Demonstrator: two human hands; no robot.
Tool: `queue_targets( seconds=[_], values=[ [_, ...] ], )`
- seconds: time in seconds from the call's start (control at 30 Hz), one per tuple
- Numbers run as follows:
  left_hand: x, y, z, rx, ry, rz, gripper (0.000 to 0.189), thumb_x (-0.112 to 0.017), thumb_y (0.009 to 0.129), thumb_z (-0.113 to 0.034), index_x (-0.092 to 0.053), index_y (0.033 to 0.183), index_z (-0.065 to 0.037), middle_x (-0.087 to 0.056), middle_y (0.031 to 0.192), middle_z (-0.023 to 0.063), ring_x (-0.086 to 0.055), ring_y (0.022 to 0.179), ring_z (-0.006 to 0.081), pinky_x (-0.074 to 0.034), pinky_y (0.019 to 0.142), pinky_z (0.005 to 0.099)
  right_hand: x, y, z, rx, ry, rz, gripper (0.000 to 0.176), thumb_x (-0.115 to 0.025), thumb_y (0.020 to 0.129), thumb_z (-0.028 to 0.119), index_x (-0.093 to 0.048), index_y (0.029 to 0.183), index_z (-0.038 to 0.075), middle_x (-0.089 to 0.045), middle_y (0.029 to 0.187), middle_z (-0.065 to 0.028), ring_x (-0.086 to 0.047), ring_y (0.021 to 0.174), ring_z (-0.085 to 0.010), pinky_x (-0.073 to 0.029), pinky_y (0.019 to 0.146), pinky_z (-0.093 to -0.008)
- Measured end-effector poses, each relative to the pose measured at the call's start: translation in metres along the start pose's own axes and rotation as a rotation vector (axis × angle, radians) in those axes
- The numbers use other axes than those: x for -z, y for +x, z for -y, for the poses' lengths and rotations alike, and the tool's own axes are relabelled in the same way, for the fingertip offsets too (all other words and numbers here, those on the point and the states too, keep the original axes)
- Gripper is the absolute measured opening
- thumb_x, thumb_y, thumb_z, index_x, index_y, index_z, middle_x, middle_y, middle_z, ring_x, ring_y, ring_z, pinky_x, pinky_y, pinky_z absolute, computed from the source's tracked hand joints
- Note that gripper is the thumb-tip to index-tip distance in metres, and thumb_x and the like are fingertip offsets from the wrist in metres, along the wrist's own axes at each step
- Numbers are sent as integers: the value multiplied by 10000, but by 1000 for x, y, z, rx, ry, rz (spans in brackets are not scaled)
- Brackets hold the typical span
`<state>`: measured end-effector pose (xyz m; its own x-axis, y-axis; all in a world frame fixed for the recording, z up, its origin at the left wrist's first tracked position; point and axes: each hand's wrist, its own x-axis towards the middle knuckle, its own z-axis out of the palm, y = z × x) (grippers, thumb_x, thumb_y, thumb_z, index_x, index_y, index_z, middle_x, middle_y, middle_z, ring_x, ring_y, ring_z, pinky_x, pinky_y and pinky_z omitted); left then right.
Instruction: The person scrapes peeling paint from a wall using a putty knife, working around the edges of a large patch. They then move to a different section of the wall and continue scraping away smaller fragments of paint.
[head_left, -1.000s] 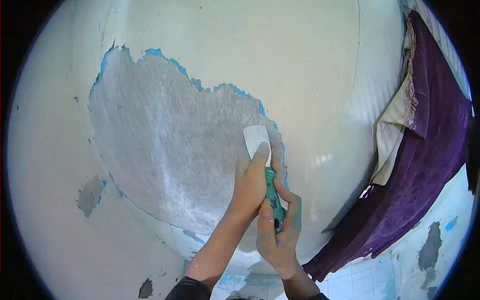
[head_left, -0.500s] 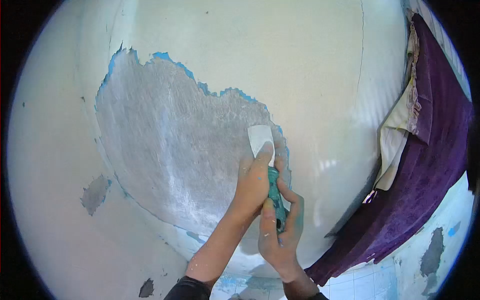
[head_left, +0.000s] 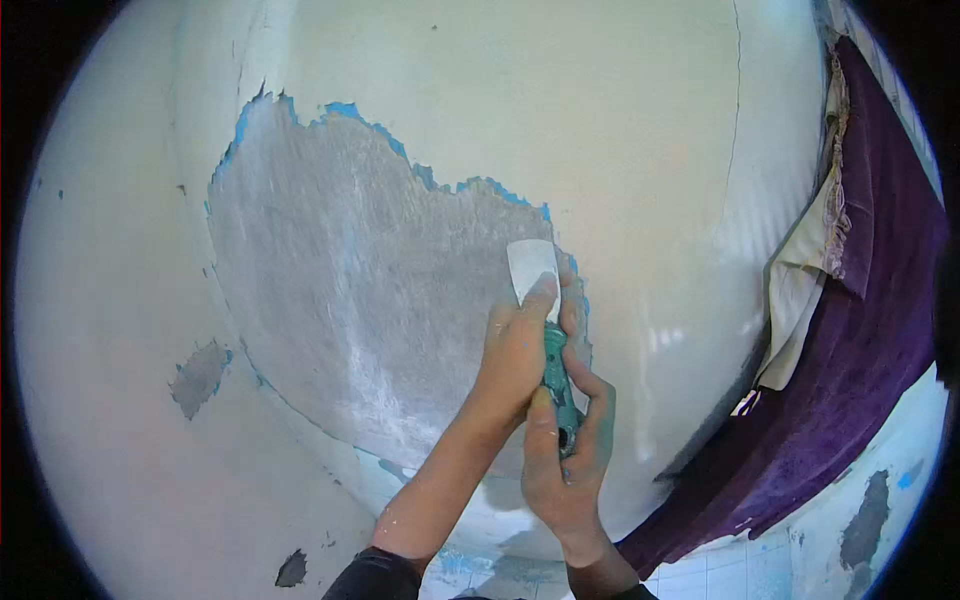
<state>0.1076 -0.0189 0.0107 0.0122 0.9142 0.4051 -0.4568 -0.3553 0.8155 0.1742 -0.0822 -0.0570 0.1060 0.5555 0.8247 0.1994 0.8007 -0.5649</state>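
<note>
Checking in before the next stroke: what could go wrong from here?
1. The left hand has a finger on the scraper blade; a slip could drag it across the rough bare patch.
2. Flakes may land on the curtain, whose lower fold hangs close to the right hand.

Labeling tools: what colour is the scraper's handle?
Teal green, on the scraper handle, clearest in the head view.

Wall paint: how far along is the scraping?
Done: a large grey bare patch is stripped. In hand: the left hand and right hand hold the scraper, blade at the patch's right edge. Left: pale paint covers everything around it, with blue flakes along the rim.
</note>
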Motion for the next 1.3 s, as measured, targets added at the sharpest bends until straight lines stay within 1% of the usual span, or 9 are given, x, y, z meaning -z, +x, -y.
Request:
queue_targets(
  seconds=[0.17,0.3,0.33,0.47,0.7,0.73,0.87,1.13,1.3],
  values=[
    [-5,7,-13,6,-21,-4,294,-518,950,-285,-633,1030,-27,-562,713,9,-513,580,95,-408,529,227,5,12,12,-68,-14,56,420,-440,993,145,-352,1330,-91,-410,1352,-252,-416,1292,-286,-345,1063,-383],
    [-5,-3,-9,27,96,-37,333,-510,949,-288,-621,1080,-3,-560,718,14,-526,606,105,-426,538,253,0,9,-4,97,-43,-18,436,-503,963,105,-359,1323,-95,-465,1260,-274,-455,1221,-336,-350,1025,-427],
    [-6,6,-13,-2,45,-13,332,-504,952,-280,-612,1098,-3,-560,720,14,-526,607,105,-427,540,252,4,15,12,-91,51,0,424,-494,965,105,-358,1315,-92,-456,1293,-260,-453,1223,-340,-326,1048,-443],
    [-2,-4,-11,41,27,44,316,-488,968,-263,-593,1128,-12,-558,735,12,-514,597,96,-430,547,246,1,6,-1,71,39,-1,433,-479,966,107,-341,1329,-84,-439,1267,-247,-456,1197,-321,-343,1033,-433],
    [10,6,-15,-16,39,135,384,-491,985,-325,-570,1148,14,-571,744,26,-535,655,102,-447,600,244,-8,8,-9,-4,67,14,475,-498,981,177,-321,1353,-58,-417,1256,-217,-404,1236,-284,-325,1051,-420],
    [18,4,-7,-4,76,144,401,-492,986,-336,-565,1155,20,-577,749,29,-540,665,105,-449,607,248,-9,4,-18,65,-51,9,515,-506,988,209,-283,1373,-49,-462,1197,-189,-529,1051,-224,-435,915,-354],
    [50,-7,14,-3,185,131,450,-493,989,-356,-550,1172,51,-604,785,54,-574,735,141,-474,691,276,-12,-24,-29,-408,427,149,492,-493,1009,225,-276,1370,-28,-562,896,-78,-540,617,-75,-419,517,-205],
    [112,-45,17,-1,325,42,446,-490,984,-358,-536,1189,35,-641,896,94,-613,808,172,-500,727,293,-62,-46,-50,-526,637,286,305,-440,1035,264,-430,1182,-2,-530,830,-45,-510,594,-80,-410,493,-220],
    [164,-69,12,25,362,-89,508,-474,991,-392,-489,1239,51,-657,938,107,-617,680,121,-501,496,214,-108,-60,-59,-631,782,436,297,-434,1039,301,-464,1162,32,-520,811,-22,-498,597,-74,-395,509,-225]
  ],
)
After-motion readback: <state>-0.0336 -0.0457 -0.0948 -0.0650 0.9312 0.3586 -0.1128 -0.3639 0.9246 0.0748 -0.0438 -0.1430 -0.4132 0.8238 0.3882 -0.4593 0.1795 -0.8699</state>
